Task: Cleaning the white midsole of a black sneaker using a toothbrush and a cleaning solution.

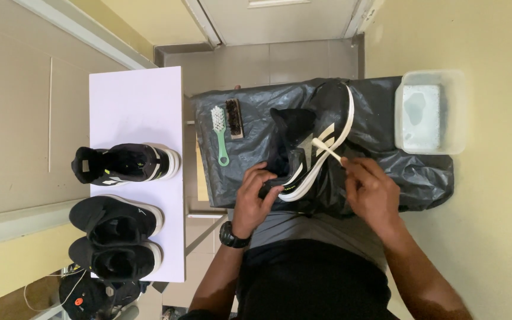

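Observation:
A black sneaker (303, 139) with a white sole lies on its side on a black plastic sheet (386, 118). My left hand (256, 195) grips the shoe at its heel end. My right hand (370, 191) holds a small white brush (326, 149), a toothbrush by its shape, with its head against the shoe's side near the sole. A dark watch sits on my left wrist.
A green-handled scrub brush (220, 133) and a dark-bristled wooden brush (234, 117) lie on the sheet's left part. A clear tub of cloudy water (431, 112) stands at the right. Three black shoes (120, 201) rest on a white board (137, 101) to the left.

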